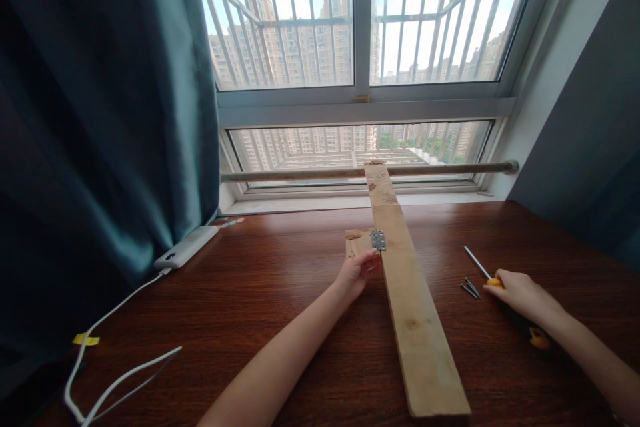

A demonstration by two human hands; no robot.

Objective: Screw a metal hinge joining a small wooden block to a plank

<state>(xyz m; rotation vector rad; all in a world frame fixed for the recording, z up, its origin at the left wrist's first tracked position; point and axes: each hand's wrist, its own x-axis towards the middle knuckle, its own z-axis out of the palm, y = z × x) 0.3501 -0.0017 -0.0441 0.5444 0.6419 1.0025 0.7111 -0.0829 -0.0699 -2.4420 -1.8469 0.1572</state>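
A long pale wooden board [417, 310] lies lengthwise on the table, its far end reaching the window rail. A short wooden board [356, 243] juts out from its left side, and a metal hinge [379, 240] spans the two. My left hand [356, 273] is closed at the short board's near edge, fingertips just below the hinge; part of its grip is hidden. To the right, my right hand [520, 290] is wrapped around a screwdriver [479, 263] with a yellow and black handle, its shaft pointing to the far left. Several screws [471, 288] lie beside that hand.
A white power strip [187, 247] lies at the table's left by a dark blue curtain [165, 113]. Its white cable [120, 303] loops towards the near left. Across the window runs a horizontal rail [300, 175]. A wall [565, 113] stands at the right.
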